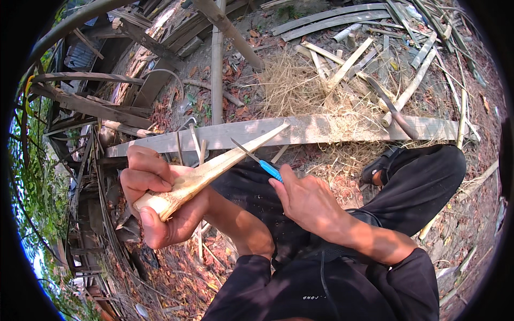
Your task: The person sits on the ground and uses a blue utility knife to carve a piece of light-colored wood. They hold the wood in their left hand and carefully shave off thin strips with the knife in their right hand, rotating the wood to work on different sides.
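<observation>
My left hand (pixel 152 195) grips the thick end of a pale, tapered bamboo shoot (pixel 214 168), whose pointed tip reaches up to the right. My right hand (pixel 305 200) holds a small knife with a blue handle (pixel 270 170). Its thin blade (pixel 243 150) lies against the upper side of the shoot near the tip. Both forearms in black sleeves come in from the lower edge, above my dark trousers (pixel 417 176).
A long grey plank (pixel 332 128) lies across the ground in front of me. Beyond it sit dry grass (pixel 300 85), split bamboo strips (pixel 348 59) and a machete (pixel 391 107). An upright bamboo pole (pixel 217 69) and old timber stand at left. Dry leaves cover the soil.
</observation>
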A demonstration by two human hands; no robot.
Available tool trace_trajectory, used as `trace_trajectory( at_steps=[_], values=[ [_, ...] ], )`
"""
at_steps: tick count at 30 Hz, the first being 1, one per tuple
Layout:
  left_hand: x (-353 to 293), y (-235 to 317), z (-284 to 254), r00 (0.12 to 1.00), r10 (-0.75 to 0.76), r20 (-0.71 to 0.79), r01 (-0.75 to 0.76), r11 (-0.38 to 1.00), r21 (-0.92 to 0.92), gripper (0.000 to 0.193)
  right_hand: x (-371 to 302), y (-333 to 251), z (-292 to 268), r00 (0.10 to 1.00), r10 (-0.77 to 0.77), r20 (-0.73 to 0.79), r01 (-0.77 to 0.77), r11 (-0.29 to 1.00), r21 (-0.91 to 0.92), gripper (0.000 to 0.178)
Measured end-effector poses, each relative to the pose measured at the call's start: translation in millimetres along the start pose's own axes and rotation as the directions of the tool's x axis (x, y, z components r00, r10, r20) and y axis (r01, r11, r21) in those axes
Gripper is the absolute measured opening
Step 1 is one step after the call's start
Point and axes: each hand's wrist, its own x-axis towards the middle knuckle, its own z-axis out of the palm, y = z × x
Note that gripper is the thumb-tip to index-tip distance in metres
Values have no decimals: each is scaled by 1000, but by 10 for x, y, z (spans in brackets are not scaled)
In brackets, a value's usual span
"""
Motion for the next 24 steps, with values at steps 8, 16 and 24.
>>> trace_trajectory(
  at_steps=[8,16,24],
  values=[
    [-9,28,127,999,-27,-44,29,998,56,30,-181,-295,-38,907,-329,-261,382,906,183,25],
    [-25,-5,88,991,1,-137,8,998,69,30,-123,-168,-102,909,-249,-334,345,899,271,24],
    [-35,25,143,996,-27,-90,33,997,65,30,117,277,91,963,-77,-258,125,977,174,26]
  ],
)
